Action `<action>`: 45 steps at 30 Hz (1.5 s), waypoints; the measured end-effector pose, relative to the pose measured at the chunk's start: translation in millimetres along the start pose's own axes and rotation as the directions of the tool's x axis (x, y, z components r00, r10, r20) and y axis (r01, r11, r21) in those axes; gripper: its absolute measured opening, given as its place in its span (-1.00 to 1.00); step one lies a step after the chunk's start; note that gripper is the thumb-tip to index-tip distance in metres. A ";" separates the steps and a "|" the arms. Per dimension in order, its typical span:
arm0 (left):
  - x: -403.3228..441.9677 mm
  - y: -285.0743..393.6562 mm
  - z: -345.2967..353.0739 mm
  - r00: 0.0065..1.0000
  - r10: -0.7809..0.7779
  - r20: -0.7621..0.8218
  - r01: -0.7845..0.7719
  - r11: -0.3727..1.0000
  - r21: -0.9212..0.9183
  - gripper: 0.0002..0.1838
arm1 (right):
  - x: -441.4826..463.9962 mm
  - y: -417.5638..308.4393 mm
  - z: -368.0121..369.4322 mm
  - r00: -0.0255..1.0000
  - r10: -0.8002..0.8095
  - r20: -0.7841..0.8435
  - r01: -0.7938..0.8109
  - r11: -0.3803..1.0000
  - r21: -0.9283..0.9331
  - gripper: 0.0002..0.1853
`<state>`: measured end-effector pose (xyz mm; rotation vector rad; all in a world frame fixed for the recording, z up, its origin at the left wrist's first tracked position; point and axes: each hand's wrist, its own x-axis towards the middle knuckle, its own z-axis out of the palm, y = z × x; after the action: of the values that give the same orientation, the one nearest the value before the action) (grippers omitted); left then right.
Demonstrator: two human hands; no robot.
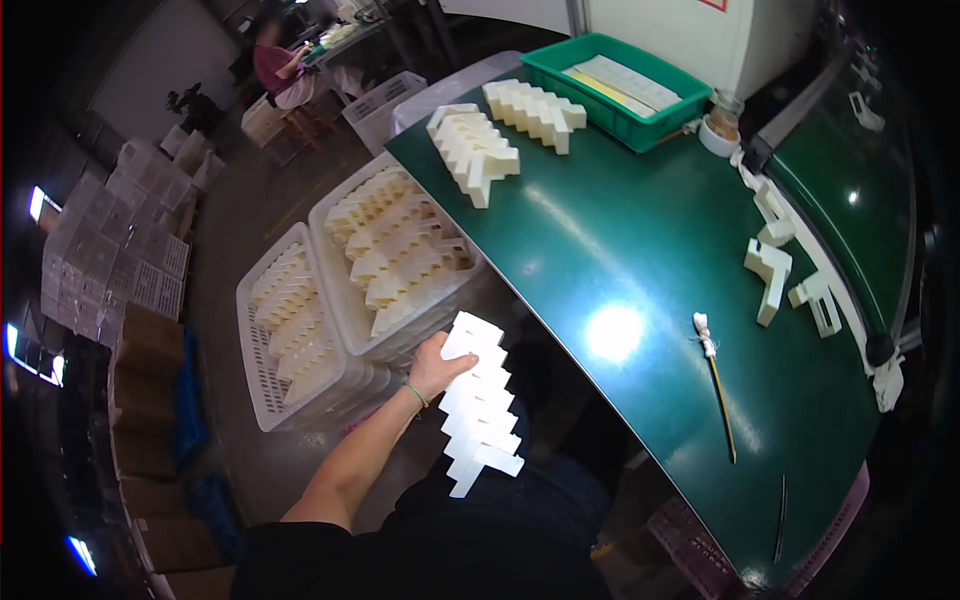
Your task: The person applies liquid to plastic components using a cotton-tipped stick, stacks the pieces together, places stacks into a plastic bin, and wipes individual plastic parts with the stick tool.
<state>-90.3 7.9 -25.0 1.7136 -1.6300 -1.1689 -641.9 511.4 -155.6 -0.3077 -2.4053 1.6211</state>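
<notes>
My left hand is closed around the upper end of a nested stack of white angled plastic pieces, with the thumb lying across its side. The stack hangs over my lap, between the crates and the green table. Just beyond my hand, a white crate holds rows of similar nested pieces. To its left, another crate holds more of them. My right hand does not show.
On the table are two more stacks, a green tray, a small jar, loose white pieces, a cloth-tipped stick and a thin dark strip. Cartons stand left; a seated person works behind.
</notes>
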 end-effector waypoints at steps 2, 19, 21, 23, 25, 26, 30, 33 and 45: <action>1.2 -6.0 -0.7 1.000 0.017 -0.018 -0.017 1.000 -0.003 -0.61 | -24.5 -15.2 15.6 0.997 -0.076 -0.011 0.075 0.995 -0.064 -0.70; -33.3 -70.6 -57.9 0.966 -0.091 -0.242 0.019 0.958 -0.285 -0.56 | -399.5 -232.3 91.5 -0.404 -0.178 0.897 0.053 0.975 0.218 -0.72; -47.6 -71.4 -68.3 0.948 -0.126 -0.291 0.031 0.949 -0.313 -0.59 | -434.6 -243.8 119.4 -0.748 -0.231 0.622 0.225 0.794 0.565 -0.60; -64.1 -75.4 -75.1 0.897 -0.203 -0.393 -0.004 0.885 -0.466 -0.63 | -466.1 -260.1 128.3 -0.814 -0.055 0.578 0.304 0.808 0.505 -0.46; -79.6 -98.6 -80.5 0.852 -0.251 -0.460 -0.011 0.869 -0.494 -0.64 | -491.5 -263.1 135.7 -0.855 0.010 0.519 0.293 0.835 0.466 -0.37; -84.3 -108.1 -80.9 0.807 -0.295 -0.511 -0.012 0.857 -0.515 -0.65 | -502.0 -252.0 138.2 -0.864 0.024 0.503 0.281 0.852 0.442 -0.35; -96.8 -99.3 -86.6 0.698 -0.388 -0.602 -0.119 0.766 -0.631 -0.64 | -533.4 -271.1 156.8 -0.818 0.027 0.574 0.332 0.838 0.434 -0.29; -77.1 -87.0 -88.4 0.630 -0.403 -0.664 -0.279 0.680 -0.678 -0.62 | -559.5 -293.6 192.4 -0.667 -0.162 0.727 0.415 0.730 0.543 -0.26; 144.8 -77.8 -149.3 0.794 -0.377 -0.477 -0.345 0.367 -0.864 -0.51 | -704.2 -378.3 427.5 -0.571 -0.478 0.667 0.660 0.216 0.720 -0.30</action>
<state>64.5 -149.5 -48.6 1.0637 -0.2815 -1.0222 -117.0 -212.9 -8.3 2.7537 -1.8897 0.6521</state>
